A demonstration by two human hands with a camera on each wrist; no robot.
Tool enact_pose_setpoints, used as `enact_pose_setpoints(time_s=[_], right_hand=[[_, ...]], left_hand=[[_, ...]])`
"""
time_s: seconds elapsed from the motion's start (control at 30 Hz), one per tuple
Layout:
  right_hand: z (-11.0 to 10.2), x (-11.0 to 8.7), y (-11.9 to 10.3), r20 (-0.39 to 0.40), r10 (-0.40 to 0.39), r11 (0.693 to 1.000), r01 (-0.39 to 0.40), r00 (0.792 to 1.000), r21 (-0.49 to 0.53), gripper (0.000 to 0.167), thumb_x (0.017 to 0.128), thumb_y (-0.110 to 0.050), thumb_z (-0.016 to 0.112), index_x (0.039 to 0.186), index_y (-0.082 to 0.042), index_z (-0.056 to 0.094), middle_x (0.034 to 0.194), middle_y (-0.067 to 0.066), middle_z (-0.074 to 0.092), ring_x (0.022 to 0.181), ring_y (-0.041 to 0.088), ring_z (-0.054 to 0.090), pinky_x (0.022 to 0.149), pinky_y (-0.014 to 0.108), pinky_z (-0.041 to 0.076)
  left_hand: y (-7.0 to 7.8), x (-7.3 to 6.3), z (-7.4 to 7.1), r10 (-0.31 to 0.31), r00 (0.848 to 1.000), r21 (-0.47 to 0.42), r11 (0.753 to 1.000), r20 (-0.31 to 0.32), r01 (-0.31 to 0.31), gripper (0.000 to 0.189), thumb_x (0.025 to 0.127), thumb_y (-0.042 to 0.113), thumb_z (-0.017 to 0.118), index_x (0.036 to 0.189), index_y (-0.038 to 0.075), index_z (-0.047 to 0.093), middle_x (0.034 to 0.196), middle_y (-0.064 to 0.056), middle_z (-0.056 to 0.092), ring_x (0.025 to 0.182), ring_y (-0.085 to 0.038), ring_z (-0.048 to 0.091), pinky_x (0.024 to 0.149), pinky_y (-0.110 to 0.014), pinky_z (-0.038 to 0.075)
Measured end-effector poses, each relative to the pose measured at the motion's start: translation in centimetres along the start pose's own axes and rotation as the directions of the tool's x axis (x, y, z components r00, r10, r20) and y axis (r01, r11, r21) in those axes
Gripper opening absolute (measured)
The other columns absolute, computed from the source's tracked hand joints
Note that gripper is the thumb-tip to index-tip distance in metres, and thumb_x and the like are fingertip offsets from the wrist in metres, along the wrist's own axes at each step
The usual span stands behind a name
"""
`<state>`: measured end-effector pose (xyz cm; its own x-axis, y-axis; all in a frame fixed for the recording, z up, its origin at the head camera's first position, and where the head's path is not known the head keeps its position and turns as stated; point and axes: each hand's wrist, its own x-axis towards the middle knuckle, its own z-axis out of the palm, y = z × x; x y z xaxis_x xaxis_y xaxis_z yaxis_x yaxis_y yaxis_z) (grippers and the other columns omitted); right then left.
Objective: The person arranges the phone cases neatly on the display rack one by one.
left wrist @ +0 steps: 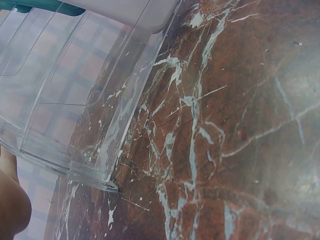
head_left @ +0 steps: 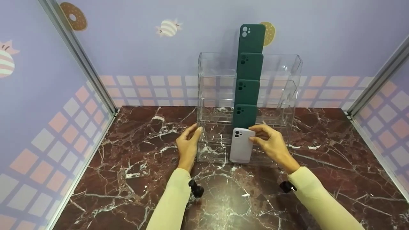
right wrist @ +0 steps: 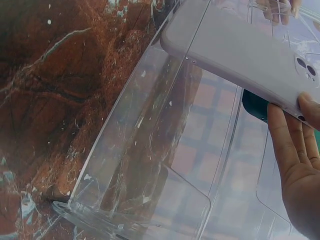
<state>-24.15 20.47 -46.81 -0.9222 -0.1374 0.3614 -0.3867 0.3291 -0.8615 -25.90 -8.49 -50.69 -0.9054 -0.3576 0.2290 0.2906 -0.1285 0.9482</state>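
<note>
A clear tiered display rack stands on the marbled tabletop. Its middle column holds several dark green phone cases, one above another on the tiers. At the lowest, front tier is a pale lilac phone case, upright with its camera cutout at top left. My right hand pinches its upper right edge between thumb and fingers; the right wrist view shows the thumb on the back of the lilac case and fingers along its side. My left hand rests against the rack's left side, fingers touching the outer panel.
Purple walls with printed sweets and a pink-and-white tile pattern enclose the back and both sides. Metal strips run along the corners. A black wrist camera sits by the left cuff, another by the right.
</note>
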Motion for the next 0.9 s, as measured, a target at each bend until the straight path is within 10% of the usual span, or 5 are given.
enact_pose_setpoints(time_s=[0.3, 0.67, 0.9], right_hand=[[0.0, -0.3, 0.4, -0.045, -0.081, 0.994, 0.077, 0.996, -0.071, 0.035, 0.088, 0.008, 0.082, 0.122, -0.001, 0.076, 0.116, 0.014, 0.072, 0.101, 0.032, 0.072, 0.089, 0.036, 0.061], [-0.3, -0.7, 0.5, -0.141, -0.13, 0.988, 0.117, 0.981, -0.098, 0.039, 0.086, 0.017, 0.079, 0.123, 0.008, 0.073, 0.105, 0.023, 0.068, 0.093, 0.036, 0.071, 0.08, 0.016, 0.057], [-2.5, -1.5, -0.4, -0.143, -0.221, 0.965, 0.194, 0.965, -0.178, 0.037, 0.089, 0.011, 0.079, 0.124, 0.002, 0.075, 0.104, 0.016, 0.07, 0.091, 0.02, 0.069, 0.077, 0.015, 0.056]], left_hand=[[0.0, -0.1, 0.2, -0.014, 1.0, 0.004, 1.0, 0.013, 0.014, 0.033, 0.096, 0.009, 0.079, 0.125, -0.007, 0.074, 0.109, -0.011, 0.078, 0.096, -0.016, 0.072, 0.084, -0.025, 0.056], [0.2, -0.1, 0.4, -0.049, 0.998, 0.008, 0.999, 0.026, 0.049, 0.035, 0.096, 0.015, 0.081, 0.125, -0.004, 0.075, 0.109, -0.011, 0.079, 0.098, -0.017, 0.073, 0.086, -0.025, 0.056], [1.0, 0.3, -0.9, -0.023, 0.996, 0.179, 0.984, 0.084, 0.008, 0.033, 0.098, 0.021, 0.08, 0.126, 0.002, 0.077, 0.109, -0.01, 0.079, 0.098, -0.019, 0.073, 0.087, -0.026, 0.056]])
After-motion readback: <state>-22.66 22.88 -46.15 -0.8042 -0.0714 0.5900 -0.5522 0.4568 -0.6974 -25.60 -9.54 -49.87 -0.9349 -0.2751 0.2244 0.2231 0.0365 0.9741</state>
